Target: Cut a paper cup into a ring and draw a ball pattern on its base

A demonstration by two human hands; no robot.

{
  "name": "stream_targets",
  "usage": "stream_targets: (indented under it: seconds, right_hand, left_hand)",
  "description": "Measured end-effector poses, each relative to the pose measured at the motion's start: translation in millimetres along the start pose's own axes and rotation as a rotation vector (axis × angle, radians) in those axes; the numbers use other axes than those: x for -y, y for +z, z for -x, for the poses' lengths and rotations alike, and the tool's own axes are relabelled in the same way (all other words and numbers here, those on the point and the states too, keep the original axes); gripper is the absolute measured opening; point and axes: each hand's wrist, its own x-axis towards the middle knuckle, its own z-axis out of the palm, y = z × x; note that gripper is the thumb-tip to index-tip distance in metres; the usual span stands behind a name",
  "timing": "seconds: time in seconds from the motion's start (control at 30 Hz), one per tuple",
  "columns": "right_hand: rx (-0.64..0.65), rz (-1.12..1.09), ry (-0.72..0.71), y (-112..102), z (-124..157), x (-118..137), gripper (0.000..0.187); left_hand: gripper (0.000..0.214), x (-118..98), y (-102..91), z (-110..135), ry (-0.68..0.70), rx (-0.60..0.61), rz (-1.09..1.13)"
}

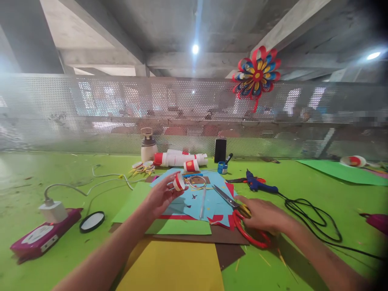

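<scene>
My left hand [163,195] is raised over the sheets of paper, its fingers closed on a cut-down paper cup [178,182], white with a red band. My right hand [261,214] is at the handles of a large pair of scissors [226,197], its fingers around the yellow loop. The red loop hangs below that hand, and the blades point to the far left over a light blue sheet [178,202]. On that sheet lie a clear pen-like stick [202,204], a thin ring of wire [197,182] and small dark scraps.
A blue glue gun [257,184] with a coiled black cable lies to the right. Stacked paper cups [178,159], a beige jug [148,149] and a blue paint jar [222,167] stand behind. At left are a purple power strip [45,238] and a round black-rimmed disc [92,222].
</scene>
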Motion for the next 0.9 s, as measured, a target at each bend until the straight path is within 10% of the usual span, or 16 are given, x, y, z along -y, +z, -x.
stream_targets:
  seconds: [0.57, 0.73, 0.9]
  right_hand:
    - [-0.115, -0.491, 0.052, -4.2, 3.6, -15.0, 0.047]
    - [-0.119, -1.176, -0.258, -5.4, 21.0, 6.6, 0.060]
    - [-0.086, -1.219, -0.216, -10.8, 36.2, 46.1, 0.056]
  left_hand:
    - [0.041, -4.2, 16.4, 20.8, 0.192, 0.190, -0.122]
    - [0.050, 0.0, 30.2, 31.3, 0.320, 0.150, -0.233]
    - [0.049, 7.2, 39.7, 39.8, 0.372, 0.122, -0.270]
